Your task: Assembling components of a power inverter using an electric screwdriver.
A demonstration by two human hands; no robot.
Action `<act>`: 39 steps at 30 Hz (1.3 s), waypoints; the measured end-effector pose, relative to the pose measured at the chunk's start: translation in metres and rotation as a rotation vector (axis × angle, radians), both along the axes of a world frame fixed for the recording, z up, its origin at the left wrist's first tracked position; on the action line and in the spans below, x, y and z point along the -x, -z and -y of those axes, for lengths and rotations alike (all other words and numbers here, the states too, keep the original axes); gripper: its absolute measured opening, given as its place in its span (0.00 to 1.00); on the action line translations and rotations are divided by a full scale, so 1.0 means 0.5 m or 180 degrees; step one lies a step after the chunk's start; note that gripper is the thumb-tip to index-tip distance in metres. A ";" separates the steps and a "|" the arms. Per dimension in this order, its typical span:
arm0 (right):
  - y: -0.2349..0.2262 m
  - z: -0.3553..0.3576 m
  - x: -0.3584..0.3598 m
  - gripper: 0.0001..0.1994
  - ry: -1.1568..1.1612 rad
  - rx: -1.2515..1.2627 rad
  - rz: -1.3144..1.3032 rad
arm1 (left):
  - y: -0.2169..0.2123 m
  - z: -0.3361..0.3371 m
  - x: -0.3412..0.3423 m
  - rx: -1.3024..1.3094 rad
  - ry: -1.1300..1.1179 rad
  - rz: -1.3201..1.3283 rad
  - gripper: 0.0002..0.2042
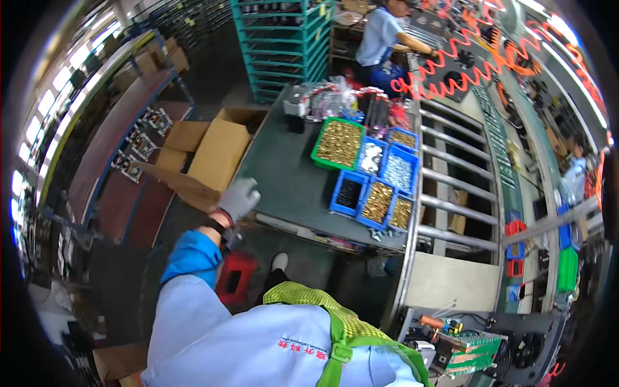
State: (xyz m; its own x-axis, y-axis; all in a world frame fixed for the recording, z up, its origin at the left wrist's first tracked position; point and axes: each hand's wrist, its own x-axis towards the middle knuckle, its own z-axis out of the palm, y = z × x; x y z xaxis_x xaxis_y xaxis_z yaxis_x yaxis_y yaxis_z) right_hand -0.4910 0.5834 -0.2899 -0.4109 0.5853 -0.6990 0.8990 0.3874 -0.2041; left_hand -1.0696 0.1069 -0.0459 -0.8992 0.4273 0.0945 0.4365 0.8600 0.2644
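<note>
My left hand (240, 198), in a pale grey glove with a dark band at the wrist, is over the near left corner of a dark green worktable (278, 177). Its fingers are loosely apart and I see nothing held in them. Just left of it is an open cardboard box (219, 153). Farther right on the table sit a green bin (338, 143) of brass-coloured small parts and several blue bins; one blue bin (349, 193) holds black pieces, another (376, 202) brass-coloured ones. My right hand is out of view.
Plastic-bagged parts (332, 100) lie at the table's far end, before a teal rack (280, 45). A roller conveyor (458, 174) runs along the right side. A co-worker (380, 39) works beyond. A red stool (236, 276) stands below. At lower right is a green circuit board (474, 353).
</note>
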 end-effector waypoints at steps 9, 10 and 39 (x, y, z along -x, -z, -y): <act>-0.014 0.187 0.526 0.31 -0.0395 0.0179 -0.0463 | -0.075 0.508 0.367 0.0975 -0.0895 0.0292 0.22; -0.028 0.219 0.586 0.30 -0.0474 0.0203 -0.0560 | -0.061 0.532 0.382 0.1183 -0.0855 0.0994 0.21; -0.343 0.527 2.075 0.43 -0.4835 -0.1528 -0.1145 | 0.144 0.593 0.352 -0.1518 -0.2236 0.1716 0.31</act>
